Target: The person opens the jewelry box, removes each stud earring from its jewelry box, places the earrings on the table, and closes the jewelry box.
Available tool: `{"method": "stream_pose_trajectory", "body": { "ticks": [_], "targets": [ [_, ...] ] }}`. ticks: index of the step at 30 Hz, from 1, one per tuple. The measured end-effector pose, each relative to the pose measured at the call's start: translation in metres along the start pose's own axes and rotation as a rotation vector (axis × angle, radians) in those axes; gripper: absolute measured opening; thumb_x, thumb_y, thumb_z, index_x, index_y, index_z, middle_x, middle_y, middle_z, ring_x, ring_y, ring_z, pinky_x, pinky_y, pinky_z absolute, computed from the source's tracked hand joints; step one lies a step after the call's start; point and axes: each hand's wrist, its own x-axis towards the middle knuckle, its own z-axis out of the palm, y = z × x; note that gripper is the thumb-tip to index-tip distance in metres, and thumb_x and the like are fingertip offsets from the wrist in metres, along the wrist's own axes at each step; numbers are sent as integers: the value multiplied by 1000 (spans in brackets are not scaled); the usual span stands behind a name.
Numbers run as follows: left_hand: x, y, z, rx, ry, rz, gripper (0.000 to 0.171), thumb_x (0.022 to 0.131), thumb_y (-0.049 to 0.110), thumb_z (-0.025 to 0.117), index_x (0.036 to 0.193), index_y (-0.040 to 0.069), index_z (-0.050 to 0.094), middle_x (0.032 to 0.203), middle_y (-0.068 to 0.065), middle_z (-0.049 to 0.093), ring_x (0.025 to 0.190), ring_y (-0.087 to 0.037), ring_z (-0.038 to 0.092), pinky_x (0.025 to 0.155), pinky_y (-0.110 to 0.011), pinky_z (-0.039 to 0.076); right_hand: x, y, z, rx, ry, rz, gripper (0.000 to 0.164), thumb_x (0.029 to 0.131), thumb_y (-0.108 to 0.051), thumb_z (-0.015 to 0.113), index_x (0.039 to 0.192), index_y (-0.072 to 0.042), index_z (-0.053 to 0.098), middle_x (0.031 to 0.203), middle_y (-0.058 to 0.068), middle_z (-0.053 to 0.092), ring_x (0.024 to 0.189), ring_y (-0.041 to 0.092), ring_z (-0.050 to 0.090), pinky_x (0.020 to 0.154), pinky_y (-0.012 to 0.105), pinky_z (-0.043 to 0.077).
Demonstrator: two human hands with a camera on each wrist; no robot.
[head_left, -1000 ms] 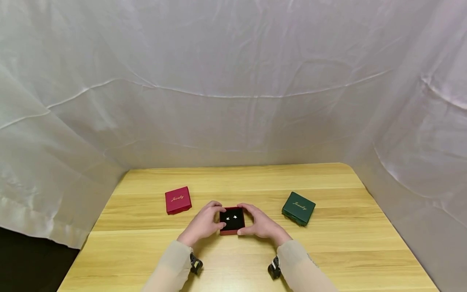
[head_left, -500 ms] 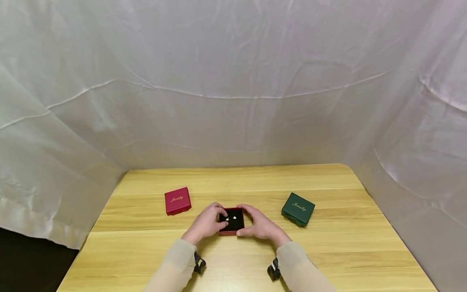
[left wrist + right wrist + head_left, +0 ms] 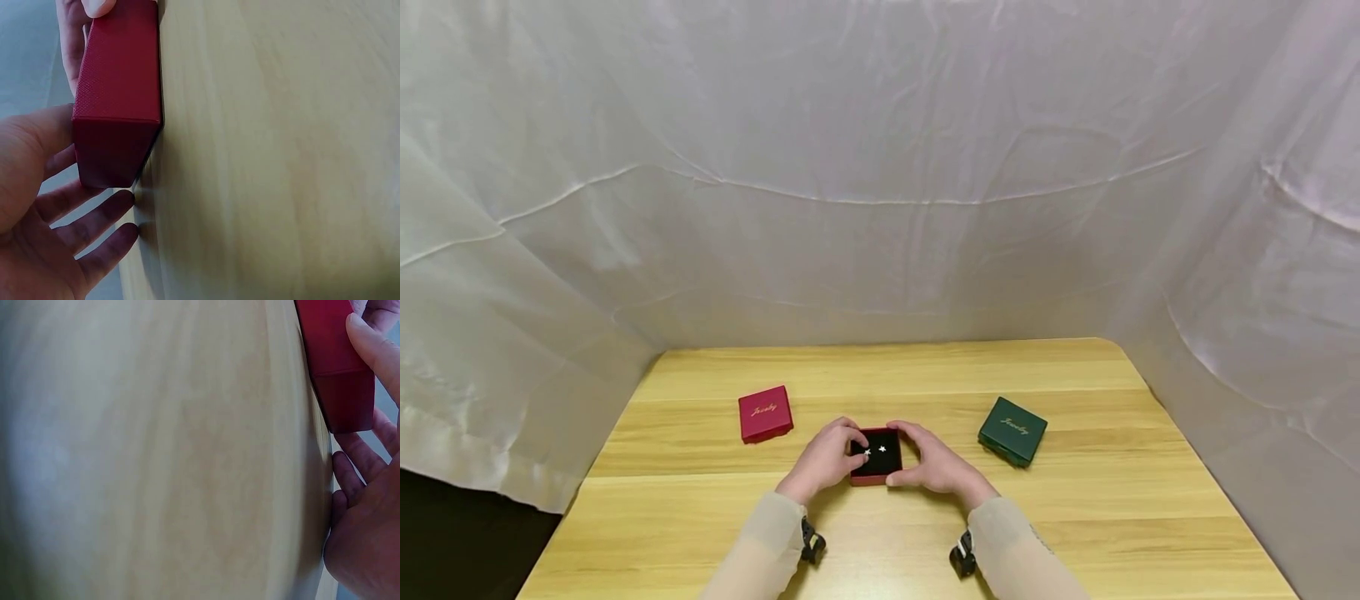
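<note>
The open red box (image 3: 868, 480) is sitting on the bench (image 3: 1075, 367) at the lower middle of the frame, its black insert (image 3: 880, 465) facing up and bearing two small pale stars, a left star (image 3: 867, 452) and a right star (image 3: 882, 448). The right hand (image 3: 936, 460) is holding the box at its right side, the thumb pressing the near wall and the fingertips lying at the far corner. The left hand (image 3: 825, 457) is keeping a narrow gap between thumb and index finger, their tips bracketing the left star over the insert; whether they are pinching it, I cannot tell. Its other fingers are spreading loosely beside the box in the left wrist view.

The box is looking light and fairly stiff, probably card under a grained red covering that should be giving some grip; its outer walls are offering the safest hold. The insert is seeming soft, like foam or velvet, so hard pressing could dent it. The stars are looking tiny, hard and easily dropped, calling for a fingertip pinch at the edges.

Gold script appearing to read "Jewelry" is running across the crimson box (image 3: 765, 413) left of centre and the green box (image 3: 1013, 430) right of centre. No writing is showing on the visible walls of the open box.
</note>
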Motion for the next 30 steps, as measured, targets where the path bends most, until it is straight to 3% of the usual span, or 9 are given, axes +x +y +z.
{"method": "stream_pose_trajectory", "body": {
  "ticks": [30],
  "targets": [
    [0,2,-1,14,29,10,4,83,12,78,86,9,77,107,-8,62,97,-28,59,86,-46,51,-1,-2,0,-11,-1,16,89,77,-39,84,150,-18,38,151,10,37,139,32,32,111,57,26]
  ]
}}
